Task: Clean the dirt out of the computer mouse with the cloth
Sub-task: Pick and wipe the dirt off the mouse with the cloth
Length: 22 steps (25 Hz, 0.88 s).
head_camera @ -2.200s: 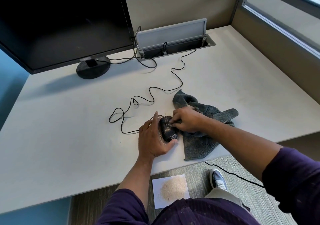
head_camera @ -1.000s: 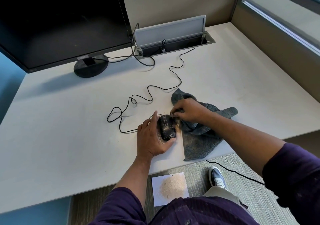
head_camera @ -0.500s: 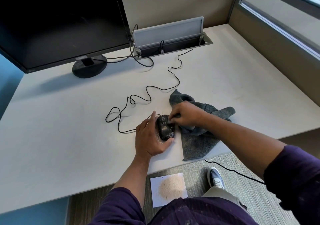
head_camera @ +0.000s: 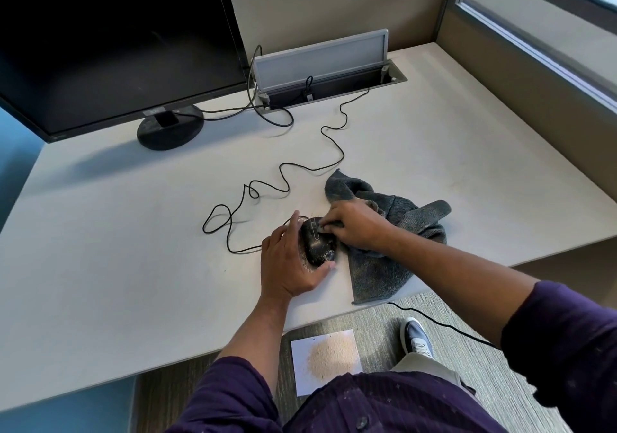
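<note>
A black wired computer mouse (head_camera: 319, 244) with pale specks of dirt on its shell lies near the front edge of the white desk (head_camera: 117, 232). My left hand (head_camera: 288, 260) grips the mouse from its left side, thumb under its near end. My right hand (head_camera: 355, 224) pinches a fold of the grey cloth (head_camera: 397, 219) and presses it on the mouse's far end, beside the scroll wheel. The rest of the cloth lies bunched on the desk to the right, one corner hanging over the front edge.
The mouse cable (head_camera: 287, 179) snakes back to an open cable box (head_camera: 329, 75) at the rear. A black monitor (head_camera: 110, 42) stands at the back left. On the floor lie a white paper with a sand pile (head_camera: 325, 359) and a cable; partition walls close the right side.
My right hand has slid the cloth fold a little along the mouse's far end, moving back and forth. My left hand keeps its hold. The camera shifted slightly.
</note>
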Available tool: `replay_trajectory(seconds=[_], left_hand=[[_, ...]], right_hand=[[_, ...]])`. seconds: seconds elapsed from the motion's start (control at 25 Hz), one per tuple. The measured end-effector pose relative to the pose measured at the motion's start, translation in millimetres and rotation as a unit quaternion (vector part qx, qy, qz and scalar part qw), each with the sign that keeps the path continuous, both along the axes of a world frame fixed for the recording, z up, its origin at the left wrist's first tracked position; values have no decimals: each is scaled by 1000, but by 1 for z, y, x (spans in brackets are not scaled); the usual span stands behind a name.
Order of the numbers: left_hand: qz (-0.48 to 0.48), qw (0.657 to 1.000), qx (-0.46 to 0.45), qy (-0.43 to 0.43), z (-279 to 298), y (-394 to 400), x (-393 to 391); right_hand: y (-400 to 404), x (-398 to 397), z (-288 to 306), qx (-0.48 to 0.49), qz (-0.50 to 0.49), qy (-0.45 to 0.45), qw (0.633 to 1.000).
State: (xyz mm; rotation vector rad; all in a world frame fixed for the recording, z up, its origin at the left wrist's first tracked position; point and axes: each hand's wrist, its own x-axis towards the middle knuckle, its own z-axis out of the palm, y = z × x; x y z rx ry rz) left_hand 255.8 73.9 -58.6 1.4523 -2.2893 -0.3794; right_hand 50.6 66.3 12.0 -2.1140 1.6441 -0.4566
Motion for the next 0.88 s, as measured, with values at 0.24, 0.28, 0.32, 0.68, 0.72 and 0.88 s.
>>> replay_trajectory(seconds=[0.24,0.28,0.32,0.68,0.72,0.88], left_hand=[[-2,1000,0,-5,-1,0,1],[-1,1000,-1,-6,-1,0,1],[0,1000,-3,-6,-1,1,0],[1,1000,1,-17,-2,2,1],[-1,1000,-1,-18,-2,2,2],[2,1000,-4,-10,0,3,2]], right_hand=[[3,-5,8,28,88,26,995],[2,-5,8,6,56,19,998],[2,-4,7,-13,21,8,1000],[10,7,8,-10,121,87,989],[9,12,10,-19,137,97,986],[-1,28,14,-38,186,133,973]])
